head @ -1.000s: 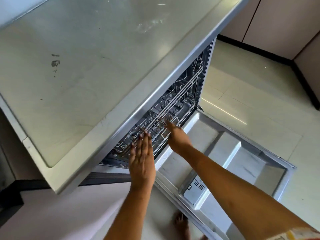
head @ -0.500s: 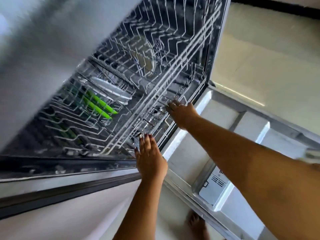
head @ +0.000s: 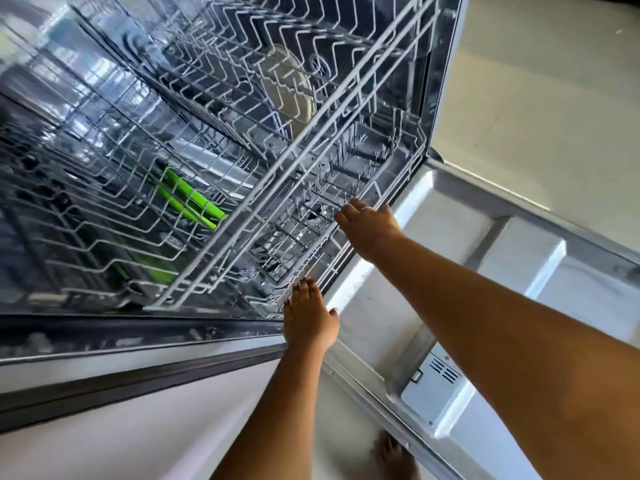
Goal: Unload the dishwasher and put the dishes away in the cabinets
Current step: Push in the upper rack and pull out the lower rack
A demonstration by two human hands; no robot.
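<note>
White-coated wire of the lower rack (head: 349,174) under both hands, at the mouth of the open dishwasher (head: 445,64), centre of the frame. Right hand (head: 370,226) on the rack's front rail, fingers curled over the wire and gripping it. Left hand (head: 308,320) lower down the same rail, fingers straight and close together, tips touching the wire, thumb spread, holding nothing. Above and to the left, an upper rack (head: 242,53), with a round pale plate (head: 291,95) seen through its wires at upper centre. Further left, mid-frame, two bright green handles (head: 194,200) side by side among the wires; which rack, cannot tell. Door (head: 460,237) folded down at the right, with a grey dispenser (head: 433,389) set in its inner face, lower right. Bare foot (head: 394,455) at the bottom edge. Pale floor (head: 536,98) in the upper right.
</note>
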